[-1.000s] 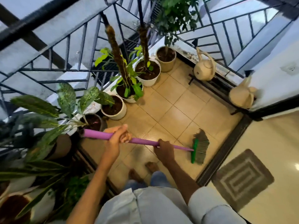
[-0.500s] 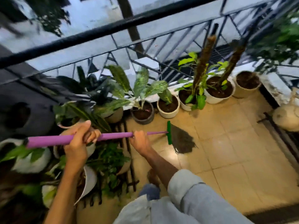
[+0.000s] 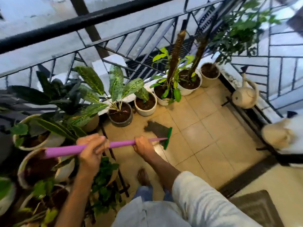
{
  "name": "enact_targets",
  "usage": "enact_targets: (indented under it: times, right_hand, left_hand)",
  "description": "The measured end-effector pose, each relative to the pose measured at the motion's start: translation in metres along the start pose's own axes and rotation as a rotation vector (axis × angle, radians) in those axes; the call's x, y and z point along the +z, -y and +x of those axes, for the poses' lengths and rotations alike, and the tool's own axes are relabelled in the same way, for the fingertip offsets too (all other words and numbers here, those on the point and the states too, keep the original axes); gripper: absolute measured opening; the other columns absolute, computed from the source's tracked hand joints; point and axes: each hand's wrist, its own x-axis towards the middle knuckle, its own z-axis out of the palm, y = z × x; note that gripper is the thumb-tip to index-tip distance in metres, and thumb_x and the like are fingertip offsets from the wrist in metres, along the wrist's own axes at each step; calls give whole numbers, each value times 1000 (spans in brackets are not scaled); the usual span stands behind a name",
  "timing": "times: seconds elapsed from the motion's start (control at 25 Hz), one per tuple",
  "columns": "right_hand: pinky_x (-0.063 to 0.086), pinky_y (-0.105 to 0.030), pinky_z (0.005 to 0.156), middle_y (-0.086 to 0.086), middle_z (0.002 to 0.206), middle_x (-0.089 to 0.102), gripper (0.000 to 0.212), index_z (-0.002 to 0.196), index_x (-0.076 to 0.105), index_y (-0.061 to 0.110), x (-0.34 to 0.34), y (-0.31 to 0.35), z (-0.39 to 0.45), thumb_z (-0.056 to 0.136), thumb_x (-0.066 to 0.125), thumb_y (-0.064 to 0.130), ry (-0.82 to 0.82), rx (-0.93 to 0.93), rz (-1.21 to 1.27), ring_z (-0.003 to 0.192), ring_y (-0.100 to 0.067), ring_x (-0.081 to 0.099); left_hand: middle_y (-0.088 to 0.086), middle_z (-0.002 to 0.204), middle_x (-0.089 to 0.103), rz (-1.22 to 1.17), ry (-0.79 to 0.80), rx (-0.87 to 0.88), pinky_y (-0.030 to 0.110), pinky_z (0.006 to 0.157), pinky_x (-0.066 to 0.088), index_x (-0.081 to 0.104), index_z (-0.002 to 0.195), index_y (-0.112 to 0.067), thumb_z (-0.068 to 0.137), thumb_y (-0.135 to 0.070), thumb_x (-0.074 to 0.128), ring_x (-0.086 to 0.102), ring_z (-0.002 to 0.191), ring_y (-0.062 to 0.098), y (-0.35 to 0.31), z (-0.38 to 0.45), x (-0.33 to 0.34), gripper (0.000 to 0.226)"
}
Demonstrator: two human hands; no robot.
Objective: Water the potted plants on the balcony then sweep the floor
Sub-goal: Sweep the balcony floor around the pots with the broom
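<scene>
I hold a broom with a purple handle (image 3: 121, 143) and a green head (image 3: 168, 138); its dark bristles (image 3: 155, 129) lie on the beige tiled floor (image 3: 203, 128) near a dark grey pot (image 3: 121, 114). My left hand (image 3: 91, 150) grips the upper part of the handle. My right hand (image 3: 142, 145) grips it lower down, close to the head. Potted plants line the railing: a white pot (image 3: 146, 104), two white pots with moss poles (image 3: 164, 95) (image 3: 190, 82) and a beige pot (image 3: 209, 74).
A black metal railing (image 3: 101, 15) bounds the balcony. More leafy pots (image 3: 37, 138) crowd the left side. Two cream watering cans (image 3: 246, 95) (image 3: 278, 134) stand on a low black rack at the right. A grey doormat (image 3: 257, 208) lies indoors. My bare foot (image 3: 143, 176) stands on the tiles.
The broom head has swung from the right side of the floor to the left, near the pots, and its bristles now point away toward the dark pot. The view has turned left.
</scene>
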Motion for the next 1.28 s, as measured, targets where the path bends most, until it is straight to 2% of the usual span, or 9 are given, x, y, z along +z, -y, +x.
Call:
enact_targets:
  times: [0.16, 0.4, 0.48, 0.64, 0.76, 0.92, 1.0, 1.12, 1.28]
  right_hand:
    - [51, -48, 88, -19, 113, 70, 29, 120, 64, 7, 23, -72, -48, 104, 53, 29, -90, 278, 48, 107, -39, 67]
    - [53, -42, 90, -11, 120, 65, 31, 129, 59, 13, 59, -122, -146, 105, 51, 30, -128, 629, 174, 107, -31, 66]
    - [51, -43, 88, -13, 115, 66, 30, 127, 62, 11, 65, -111, -158, 105, 53, 31, -177, 682, 232, 103, -33, 66]
    - [47, -41, 77, -16, 104, 68, 29, 118, 67, 9, 59, -91, -147, 102, 58, 31, -199, 638, 307, 92, -37, 66]
    - [47, -37, 77, -11, 104, 68, 27, 117, 67, 14, 49, -78, -126, 99, 57, 32, -114, 546, 282, 93, -30, 66]
    - [48, -38, 78, -10, 106, 65, 21, 112, 64, 12, 30, -65, -76, 99, 59, 27, -93, 422, 217, 94, -30, 65]
    - [52, -45, 84, -13, 111, 65, 22, 115, 62, 10, 17, -61, -46, 101, 56, 25, -64, 340, 115, 99, -34, 67]
    - [53, -47, 88, -16, 115, 66, 23, 117, 64, 5, 1, -52, -8, 101, 54, 18, -53, 256, -1, 104, -36, 69]
    - [54, -46, 79, -22, 98, 73, 19, 98, 70, 0, -11, -18, 37, 92, 66, 18, -93, 177, -6, 94, -41, 70]
  left_hand:
    - [-8, 40, 31, -38, 206, -159, 35, 52, 29, 44, 39, -28, 84, 0, 49, 32, 38, 13, 51, 11, 44, 53]
    - [-4, 44, 32, -7, 546, -364, 46, 54, 23, 43, 42, -26, 80, -17, 62, 32, 42, 14, 90, -20, 101, 44]
    - [-1, 45, 32, 32, 627, -379, 47, 56, 23, 41, 44, -26, 81, -21, 63, 32, 44, 17, 89, -22, 111, 43]
    - [0, 44, 32, 78, 691, -390, 33, 57, 35, 41, 45, -20, 81, -20, 65, 34, 45, 18, 73, 0, 117, 44]
    - [0, 44, 31, 54, 604, -360, 38, 58, 32, 41, 45, -22, 86, -6, 59, 33, 45, 19, 58, 13, 107, 47]
    - [-4, 44, 29, -62, 312, -326, 37, 56, 26, 40, 45, -27, 84, -3, 54, 31, 44, 14, 40, 22, 80, 48]
    - [-5, 44, 29, -119, 150, -275, 35, 54, 26, 40, 44, -25, 79, -6, 61, 30, 42, 13, 32, 26, 58, 44]
    - [-3, 44, 32, -78, -1, -110, 44, 54, 24, 44, 44, -22, 77, -18, 65, 32, 42, 15, 22, 18, 27, 38]
    - [-3, 46, 37, -53, -165, 55, 39, 55, 34, 50, 48, -25, 84, -19, 60, 33, 44, 18, -7, 2, -4, 38]
